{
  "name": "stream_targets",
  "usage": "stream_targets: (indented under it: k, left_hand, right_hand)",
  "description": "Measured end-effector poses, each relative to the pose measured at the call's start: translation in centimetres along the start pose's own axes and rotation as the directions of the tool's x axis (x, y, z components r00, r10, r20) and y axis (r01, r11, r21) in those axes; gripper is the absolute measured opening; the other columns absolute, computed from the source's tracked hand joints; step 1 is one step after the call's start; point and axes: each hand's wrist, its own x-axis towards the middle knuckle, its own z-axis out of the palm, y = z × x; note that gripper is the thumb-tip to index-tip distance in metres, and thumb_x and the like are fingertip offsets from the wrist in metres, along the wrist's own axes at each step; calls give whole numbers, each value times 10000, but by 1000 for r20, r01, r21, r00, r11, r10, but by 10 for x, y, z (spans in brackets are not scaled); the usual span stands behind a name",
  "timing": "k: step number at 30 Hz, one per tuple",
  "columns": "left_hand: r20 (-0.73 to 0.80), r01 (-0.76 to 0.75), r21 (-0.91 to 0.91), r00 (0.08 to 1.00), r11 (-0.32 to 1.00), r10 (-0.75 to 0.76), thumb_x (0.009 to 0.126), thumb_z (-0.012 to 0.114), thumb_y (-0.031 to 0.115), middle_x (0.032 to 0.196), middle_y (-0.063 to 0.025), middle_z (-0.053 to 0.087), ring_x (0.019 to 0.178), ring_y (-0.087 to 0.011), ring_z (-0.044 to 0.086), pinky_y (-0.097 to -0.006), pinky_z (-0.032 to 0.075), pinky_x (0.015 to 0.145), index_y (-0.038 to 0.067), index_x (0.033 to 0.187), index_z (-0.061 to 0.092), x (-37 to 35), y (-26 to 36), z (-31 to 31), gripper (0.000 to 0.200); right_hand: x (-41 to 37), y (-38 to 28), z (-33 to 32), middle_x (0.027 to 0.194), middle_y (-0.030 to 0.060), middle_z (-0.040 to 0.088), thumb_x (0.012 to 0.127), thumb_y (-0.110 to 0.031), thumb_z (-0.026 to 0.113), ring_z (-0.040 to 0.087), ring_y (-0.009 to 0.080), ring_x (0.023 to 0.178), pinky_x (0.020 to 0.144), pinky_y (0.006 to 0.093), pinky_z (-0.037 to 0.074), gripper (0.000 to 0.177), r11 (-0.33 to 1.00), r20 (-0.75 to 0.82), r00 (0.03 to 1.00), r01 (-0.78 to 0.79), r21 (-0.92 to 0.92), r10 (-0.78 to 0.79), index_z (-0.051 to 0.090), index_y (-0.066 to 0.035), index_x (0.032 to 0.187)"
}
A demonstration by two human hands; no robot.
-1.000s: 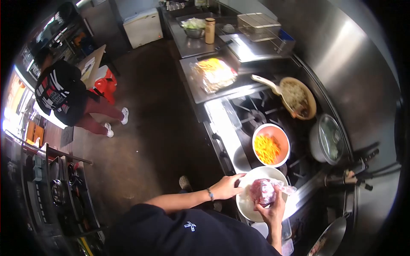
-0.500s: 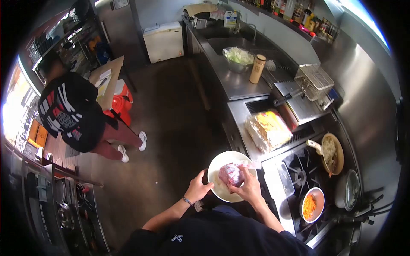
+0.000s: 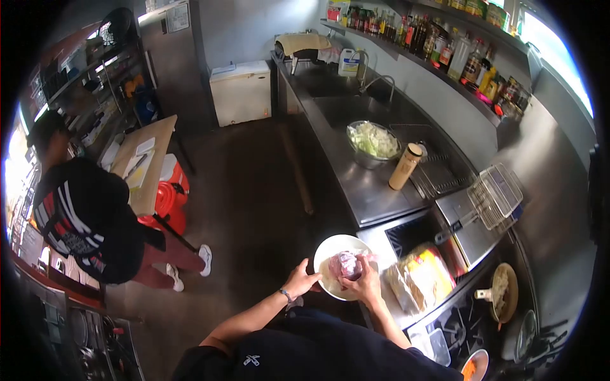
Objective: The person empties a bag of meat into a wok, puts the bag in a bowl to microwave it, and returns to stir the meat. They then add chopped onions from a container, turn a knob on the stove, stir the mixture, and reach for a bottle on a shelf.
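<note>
My left hand point(image 3: 301, 280) grips the left edge of a white bowl point(image 3: 324, 254), with its thumb over the rim. Inside the bowl lies a lump of reddish meat point(image 3: 345, 264) in clear plastic wrap. My right hand point(image 3: 367, 283) is closed on the right side of this meat, its fingers curled over the plastic. The bowl is held in front of my body, just left of the steel counter edge. What lies under the meat is mostly hidden.
On the right counter stand a bowl of cut cabbage point(image 3: 373, 141), a capped bottle point(image 3: 405, 166) and a plastic-wrapped package point(image 3: 420, 279). A pan point(image 3: 504, 293) and a bowl of orange strips point(image 3: 475, 367) sit by the stove. A co-worker point(image 3: 82, 216) stands at a wooden table point(image 3: 149, 197) on the left.
My view has tilted up, and the stove has slid lower in it. The bowl and both hands are farther forward beside the counter, keeping the same grip. The co-worker appears farther left.
</note>
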Motion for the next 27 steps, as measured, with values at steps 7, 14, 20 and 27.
stream_targets:
  k: [7,14,20,27]
  left_hand:
    - [-17,-113,263,992,958,122,746,696,258,1142,-207,582,1015,-265,602,-355,488,849,-49,1289,381,162,25,-12,699]
    - [152,62,190,984,980,-92,748,677,165,1101,-190,592,820,-245,659,-358,600,576,-32,1341,311,281,77,32,725]
    - [321,183,206,915,961,-243,787,662,162,1100,-178,565,743,-245,637,-336,592,554,24,1409,148,371,69,48,819]
    - [511,-448,562,849,696,134,780,679,315,1284,-257,423,1098,-389,510,-461,479,861,11,1279,364,440,37,35,664]
  right_hand:
    - [115,7,12,1057,242,613,581,-293,808,600,388,983,856,421,481,763,989,-90,985,-151,2,150,472,-31,1213]
    - [191,67,20,1024,248,621,570,-305,813,607,388,963,826,427,484,791,952,-307,913,-301,-64,268,454,-85,1239]
    - [230,104,33,1047,263,599,545,-275,784,592,379,990,846,415,470,768,876,-483,763,-481,17,428,478,-32,1206]
    - [256,102,48,1062,230,590,544,-180,780,593,351,987,842,415,482,746,819,-487,696,-569,73,527,479,-87,1221]
